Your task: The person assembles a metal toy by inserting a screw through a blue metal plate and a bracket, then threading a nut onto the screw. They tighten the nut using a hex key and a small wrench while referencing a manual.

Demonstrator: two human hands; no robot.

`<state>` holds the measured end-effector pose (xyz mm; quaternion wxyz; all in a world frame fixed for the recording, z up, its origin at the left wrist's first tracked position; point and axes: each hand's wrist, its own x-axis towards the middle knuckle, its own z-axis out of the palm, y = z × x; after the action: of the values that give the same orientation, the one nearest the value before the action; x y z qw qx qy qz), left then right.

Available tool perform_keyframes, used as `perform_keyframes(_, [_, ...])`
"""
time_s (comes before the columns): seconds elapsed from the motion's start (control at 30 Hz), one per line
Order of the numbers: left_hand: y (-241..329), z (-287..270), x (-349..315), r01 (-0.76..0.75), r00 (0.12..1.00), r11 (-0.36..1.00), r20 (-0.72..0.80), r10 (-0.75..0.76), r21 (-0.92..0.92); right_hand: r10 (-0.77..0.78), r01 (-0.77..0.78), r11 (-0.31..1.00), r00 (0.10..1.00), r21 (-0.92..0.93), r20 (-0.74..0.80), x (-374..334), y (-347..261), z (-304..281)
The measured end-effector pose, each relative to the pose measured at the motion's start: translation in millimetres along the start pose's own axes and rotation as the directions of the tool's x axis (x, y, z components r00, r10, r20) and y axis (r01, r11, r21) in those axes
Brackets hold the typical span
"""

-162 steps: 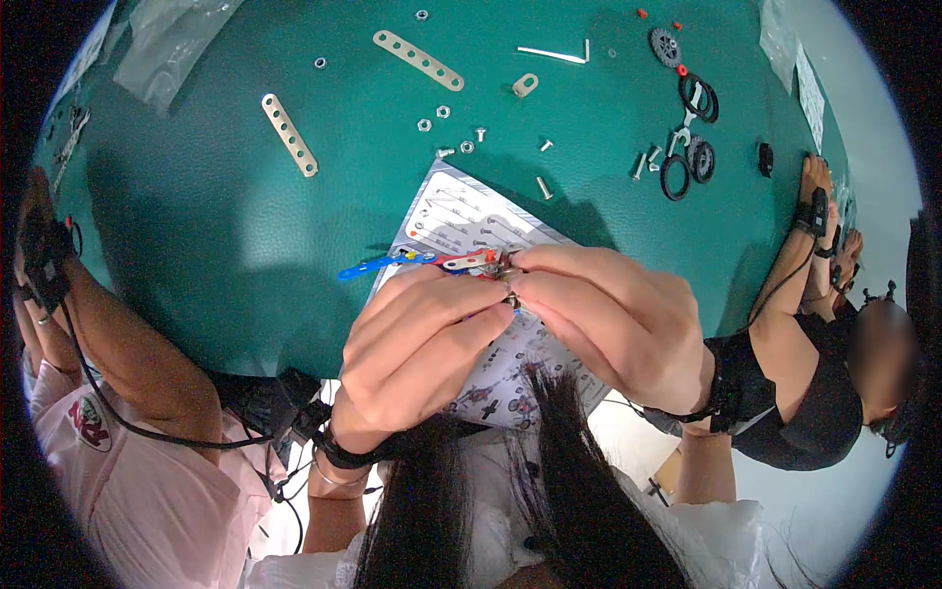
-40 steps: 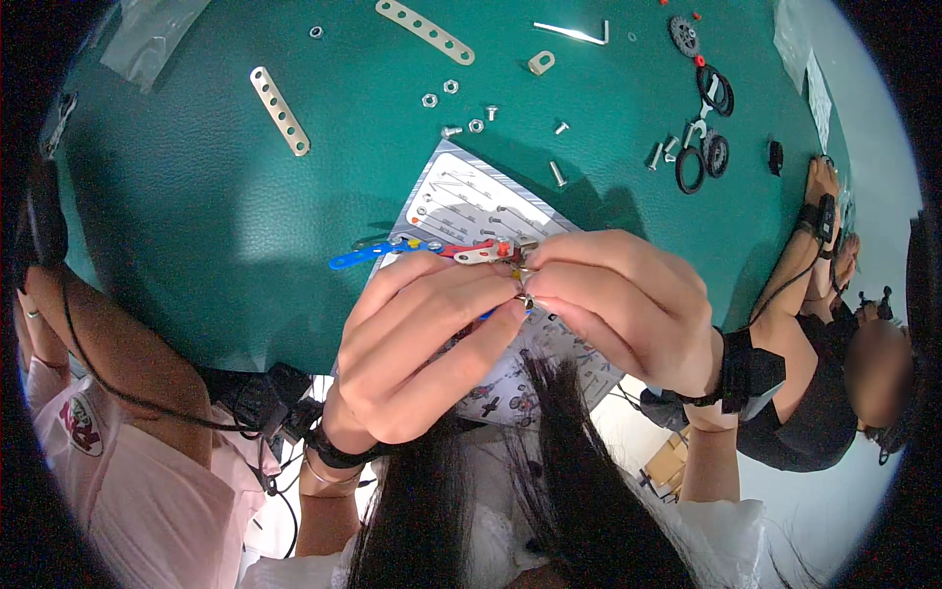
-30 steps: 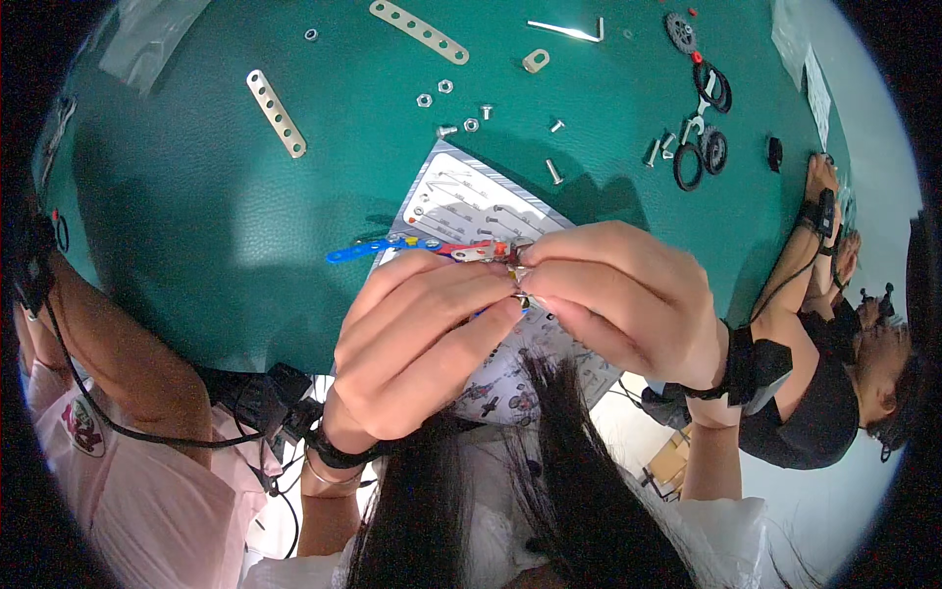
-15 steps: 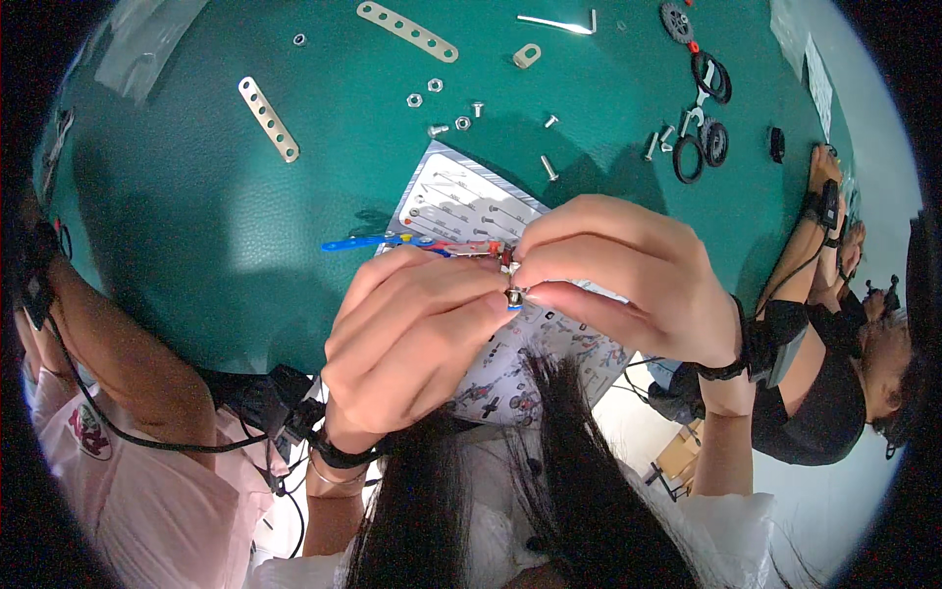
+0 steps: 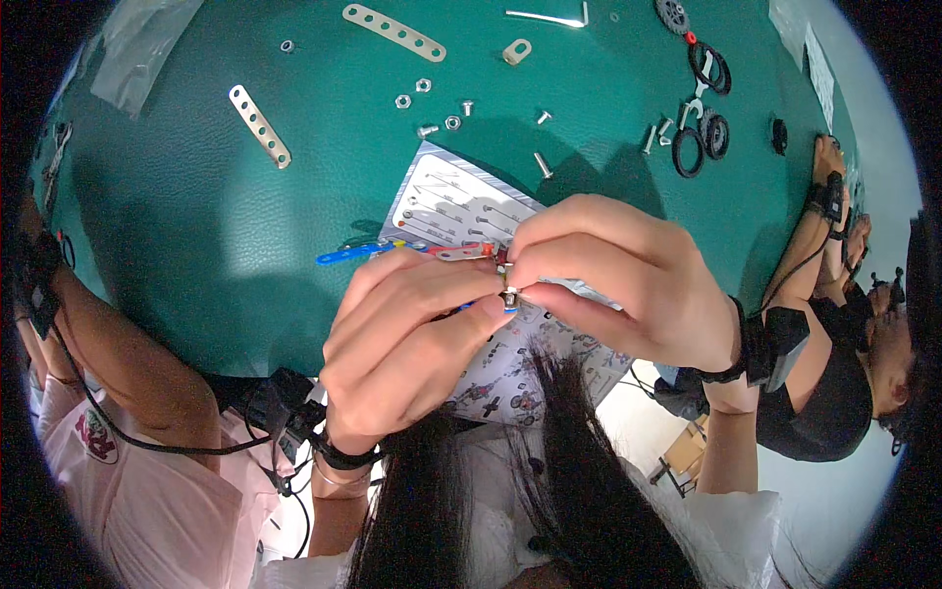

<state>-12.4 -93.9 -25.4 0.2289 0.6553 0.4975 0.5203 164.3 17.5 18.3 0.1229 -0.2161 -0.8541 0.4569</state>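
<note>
My left hand (image 5: 407, 339) is closed around a small part-built model of blue and red perforated strips (image 5: 343, 255), joined by small fasteners. The blue strip sticks out to the left beyond my fingers. At the model's right end, the thumb and fingers of my right hand (image 5: 618, 280) pinch a tiny piece beside a metal nut or bolt end (image 5: 509, 297); my fingertips mostly hide it. Both hands are held over a printed instruction sheet (image 5: 417, 201) with part drawings and model pictures.
On the green table (image 5: 324, 118) lie perforated metal strips (image 5: 394, 32), hex nuts (image 5: 423, 85), several bolts (image 5: 544, 165), a small bracket (image 5: 516, 52), a hex key (image 5: 548, 17) and black wheels and rings (image 5: 689, 153). People sit at left (image 5: 147, 471) and right (image 5: 819, 393).
The table and loose parts have shifted slightly left in view. Both hands keep nearly the same pose on the model, with only slight finger movement at its right end.
</note>
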Motion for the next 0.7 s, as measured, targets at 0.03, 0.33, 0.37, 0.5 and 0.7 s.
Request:
perform_keyframes(0.03, [1,2,1,0.018,1.0,1.0,-0.021,-0.018,0.002,0.004,-0.004,1.0,1.0,-0.003,-0.002,-1,0,0])
perform_keyframes(0.33, [0,-2,0,0.016,1.0,0.999,-0.006,-0.016,0.032,-0.185,0.184,0.958,0.983,-0.221,0.018,-12,13,6])
perform_keyframes(0.37, [0,-3,0,0.006,1.0,1.0,0.019,-0.006,0.026,-0.212,0.208,0.951,0.977,-0.23,0.006,-13,15,7])
perform_keyframes(0.5, [0,-2,-1,0.005,1.0,1.0,0.014,-0.006,0.024,-0.287,0.271,0.925,0.958,-0.268,-0.02,-12,19,9])
perform_keyframes(0.7, [-1,0,-1,-0.007,1.0,1.0,-0.008,0.007,0.015,-0.311,0.293,0.92,0.95,-0.261,-0.032,-12,23,9])
